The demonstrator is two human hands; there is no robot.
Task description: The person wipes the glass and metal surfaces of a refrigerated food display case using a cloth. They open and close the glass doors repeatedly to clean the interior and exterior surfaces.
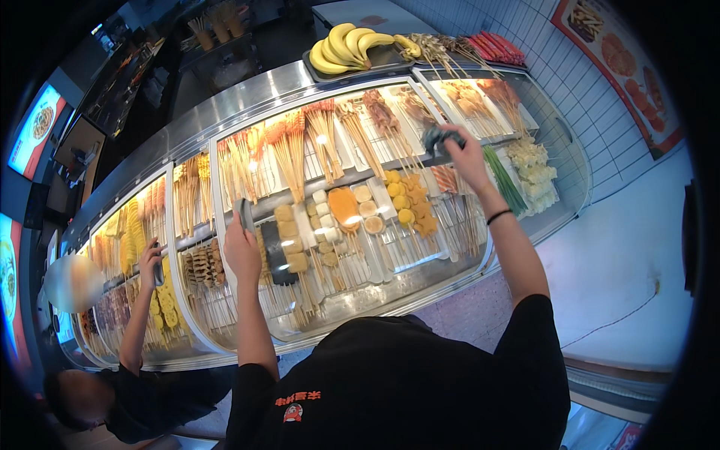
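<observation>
A long glass-fronted display case [349, 312] filled with skewered food stretches before me. My right hand [462, 154] grips a dark crumpled cloth [436, 139] against the glass, near the upper right of the case. My left hand [242, 247], farther left, is closed around a grey object [244, 209], perhaps a handle or a folded cloth; its kind is hard to tell. Behind the glass lie meat skewers [284, 138], orange star-shaped pieces [419, 205], tofu-like blocks on sticks [289, 239] and green vegetable stalks [503, 177].
On top of the case, a tray [360, 73] bears bananas [343, 48], and red-wrapped packets [495, 48] lie farther right. At the left, a co-worker's hand [149, 264] holds a dark object at the glass. A tiled wall [590, 107] bounds the right side.
</observation>
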